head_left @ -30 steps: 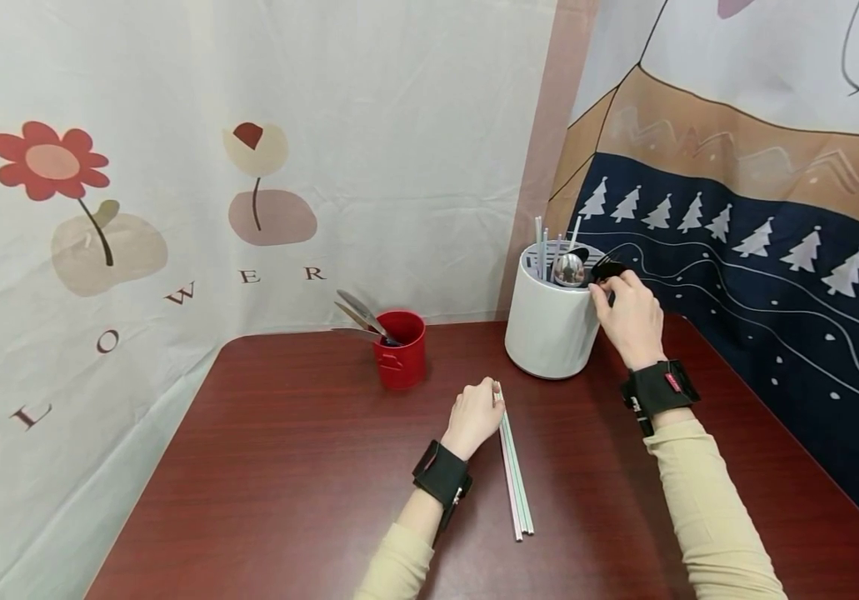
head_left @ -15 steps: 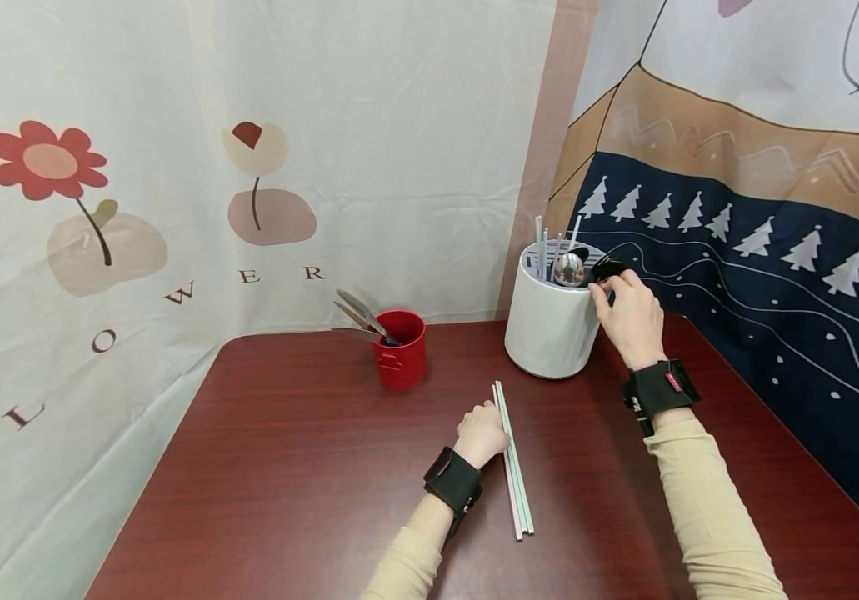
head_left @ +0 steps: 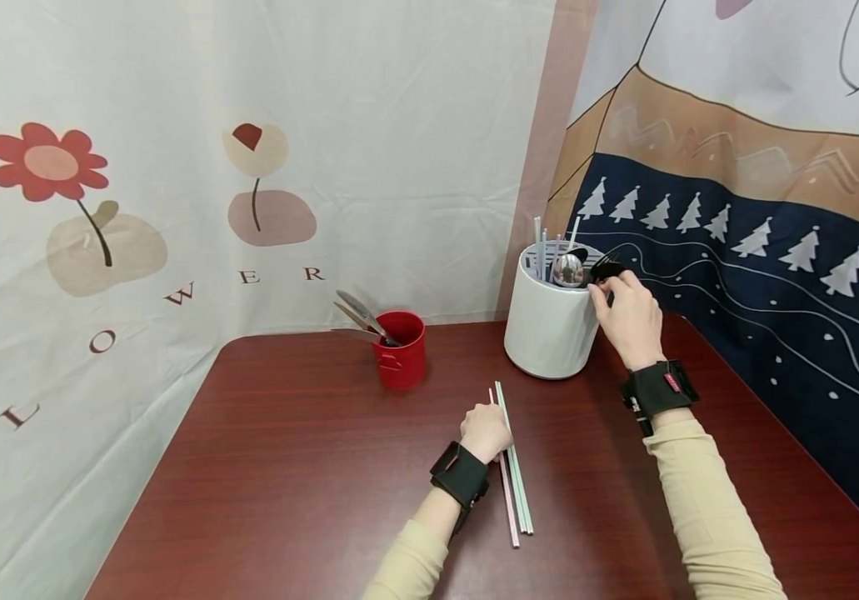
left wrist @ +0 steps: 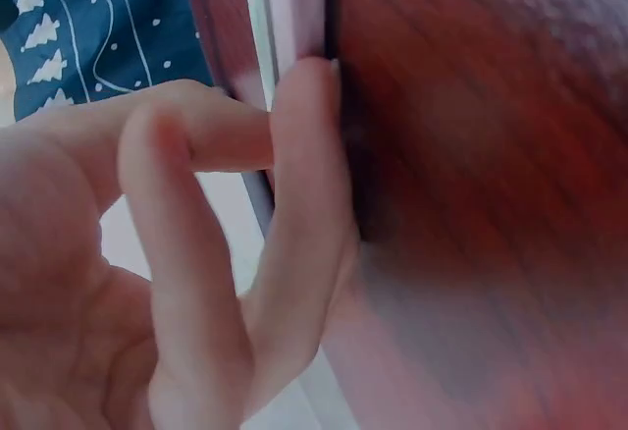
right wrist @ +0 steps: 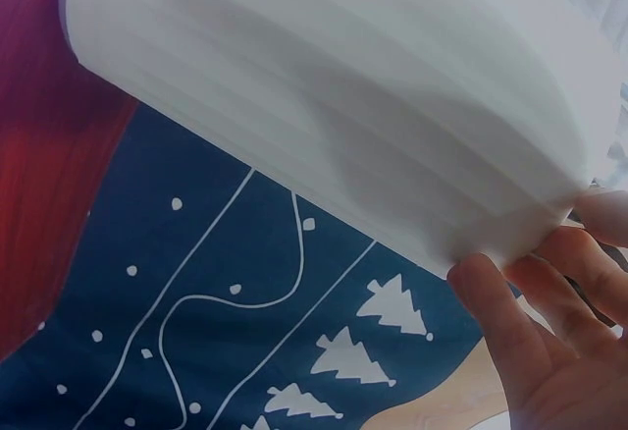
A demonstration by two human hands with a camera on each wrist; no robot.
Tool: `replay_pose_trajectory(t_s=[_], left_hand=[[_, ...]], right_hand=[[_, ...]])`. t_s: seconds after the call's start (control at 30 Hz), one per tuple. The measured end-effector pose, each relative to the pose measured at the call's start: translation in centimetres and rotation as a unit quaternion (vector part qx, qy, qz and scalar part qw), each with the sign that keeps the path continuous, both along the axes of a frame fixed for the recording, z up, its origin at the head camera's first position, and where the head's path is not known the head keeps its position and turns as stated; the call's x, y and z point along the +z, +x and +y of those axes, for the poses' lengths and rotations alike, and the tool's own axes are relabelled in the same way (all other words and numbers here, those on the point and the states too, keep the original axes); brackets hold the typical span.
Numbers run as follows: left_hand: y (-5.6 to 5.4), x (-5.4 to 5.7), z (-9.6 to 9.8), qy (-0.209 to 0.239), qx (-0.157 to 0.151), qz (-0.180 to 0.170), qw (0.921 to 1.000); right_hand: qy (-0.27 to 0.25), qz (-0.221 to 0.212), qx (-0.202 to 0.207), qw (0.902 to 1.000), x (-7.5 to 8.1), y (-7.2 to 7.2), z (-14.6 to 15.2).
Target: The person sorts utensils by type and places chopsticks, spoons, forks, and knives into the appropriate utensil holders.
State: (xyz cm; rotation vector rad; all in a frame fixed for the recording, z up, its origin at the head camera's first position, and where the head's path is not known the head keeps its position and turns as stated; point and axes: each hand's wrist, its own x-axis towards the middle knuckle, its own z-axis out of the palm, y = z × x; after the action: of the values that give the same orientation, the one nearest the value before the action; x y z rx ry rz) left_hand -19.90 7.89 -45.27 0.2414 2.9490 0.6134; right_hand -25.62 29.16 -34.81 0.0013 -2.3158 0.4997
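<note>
My left hand [head_left: 485, 432] pinches a pink chopstick [head_left: 508, 508] low over the table; in the left wrist view its fingertips meet on the pink chopstick [left wrist: 298, 13]. Two pale green chopsticks [head_left: 516, 475] lie close beside it on the right. My right hand [head_left: 631, 317] grips the right rim of a white utensil holder [head_left: 546, 329], thumb on the outer wall. In the right wrist view, the fingers of the right hand [right wrist: 559, 302] bend at the holder's edge. Dark utensils [head_left: 607, 268] stick out just beyond these fingers, partly hidden.
The holder also bears a shiny spoon [head_left: 568, 270] and several upright chopsticks [head_left: 540, 246]. A red cup [head_left: 401, 354] with several knives [head_left: 362, 312] leaning left stands at the table's back. Printed cloths [head_left: 399, 150] hang behind and to the right of the brown table [head_left: 287, 467].
My left hand first drew back along the chopsticks toward me, then pulled the pink one slightly nearer and away from the green ones. The right hand stays at the holder.
</note>
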Motion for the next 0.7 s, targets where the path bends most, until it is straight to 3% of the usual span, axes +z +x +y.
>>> replay_pose_trajectory(t_s=[0.2,0.47,0.7], left_hand=[[-0.8,0.3,-0.9,0.066,-0.006,0.001,0.9978],[-1.9,4.0,-1.8,0.115,-0.019,0.053,0.9918],[-2.0,6.1,-2.0,0.169,-0.054,0.126,0.976]], right_hand=[[0.002,0.0,0.002,1.0,0.0,0.0,-0.1],[0.001,-0.003,0.001,1.0,0.1,0.0,0.0],[-0.001,-0.006,0.001,1.0,0.1,0.0,0.0]])
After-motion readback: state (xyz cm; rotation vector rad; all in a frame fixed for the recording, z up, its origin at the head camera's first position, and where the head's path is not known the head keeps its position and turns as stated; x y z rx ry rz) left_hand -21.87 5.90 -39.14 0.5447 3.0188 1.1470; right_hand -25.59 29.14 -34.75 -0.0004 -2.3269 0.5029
